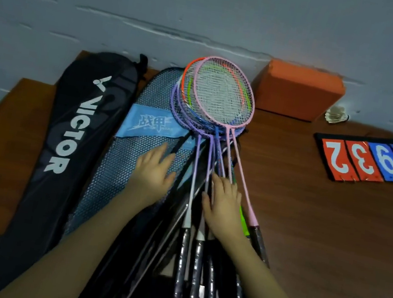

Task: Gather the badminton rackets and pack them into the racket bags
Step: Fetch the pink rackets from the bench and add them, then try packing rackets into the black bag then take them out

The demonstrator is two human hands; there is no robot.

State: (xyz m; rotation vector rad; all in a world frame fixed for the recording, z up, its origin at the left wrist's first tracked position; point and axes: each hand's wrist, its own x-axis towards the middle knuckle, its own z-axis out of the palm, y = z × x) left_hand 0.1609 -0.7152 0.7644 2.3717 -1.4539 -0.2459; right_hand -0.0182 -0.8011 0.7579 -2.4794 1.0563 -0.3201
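The rackets (219, 101) lie in a stack near the middle of the counter (320, 220), their oval strung heads overlapped toward the back edge by the wall and their thin shafts fanning out toward the near edge, probably so the whole bundle can be squared up and slid into a bag in one go. The frames are glossy pink, lilac, orange, green and blue, and the handles are wrapped in dark, shiny tape. The right hand (224, 207) rests flat across the shafts with its fingers straight and slightly spread, pressing rather than clasping, seemingly to keep the slim rods from rolling apart. The left hand (155, 169) lies just beside them on the blue mesh bag (121, 162), fingers likewise extended and spread, which looks like a way to hold the limp, honeycombed fabric flat while the opening is found. Further toward the left edge lies the black Victor bag (65, 128), smooth woven cloth with white lettering, long and tapered like the rackets it is cut for. No racket is inside either bag yet, so packing looks barely begun.
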